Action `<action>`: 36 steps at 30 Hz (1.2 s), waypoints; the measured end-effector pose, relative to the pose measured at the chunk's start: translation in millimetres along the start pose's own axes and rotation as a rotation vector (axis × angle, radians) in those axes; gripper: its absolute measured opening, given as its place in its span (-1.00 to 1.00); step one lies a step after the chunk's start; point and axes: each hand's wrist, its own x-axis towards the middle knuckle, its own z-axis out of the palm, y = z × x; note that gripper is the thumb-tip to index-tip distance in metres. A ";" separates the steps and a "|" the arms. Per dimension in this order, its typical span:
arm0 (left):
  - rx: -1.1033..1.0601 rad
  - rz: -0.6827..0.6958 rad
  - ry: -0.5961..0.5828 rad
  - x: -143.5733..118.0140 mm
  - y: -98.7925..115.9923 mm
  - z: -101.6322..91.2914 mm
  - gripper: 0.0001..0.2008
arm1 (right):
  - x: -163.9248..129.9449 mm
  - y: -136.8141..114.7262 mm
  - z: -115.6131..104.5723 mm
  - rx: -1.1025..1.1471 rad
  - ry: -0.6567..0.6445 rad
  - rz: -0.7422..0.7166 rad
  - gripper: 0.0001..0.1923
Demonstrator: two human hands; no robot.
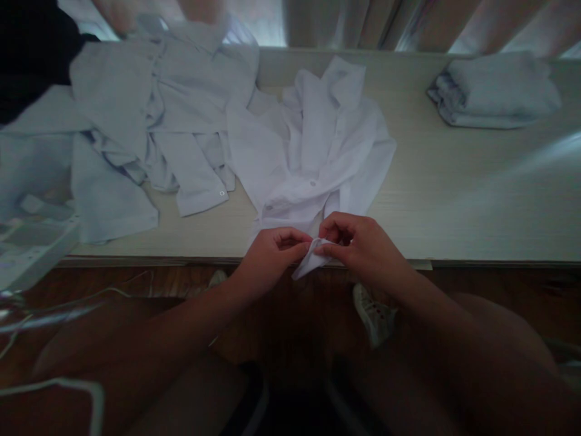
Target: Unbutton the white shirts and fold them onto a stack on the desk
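A white button-up shirt (313, 142) lies spread on the table, its collar toward the far side. At the table's front edge my left hand (280, 247) pinches a hanging corner of the shirt between thumb and fingertips. Right beside it my right hand (351, 239) grips the same bit of cloth, with the fingertips of both hands almost touching. A small flap of the fabric hangs down below the fingers over the edge. Two buttons show on the shirt just beyond my hands.
More white shirts (190, 97) lie in a loose heap at left. A folded white cloth bundle (503, 91) sits at the back right of the pale table (454, 200). A white device (40, 248) stands at the left edge, with cables below. Curtains hang behind.
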 end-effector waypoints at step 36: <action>-0.110 0.036 -0.071 6.7 -14.4 -1.4 -0.84 | -0.5 -2.3 1.9 0.063 -0.040 -0.075 -0.97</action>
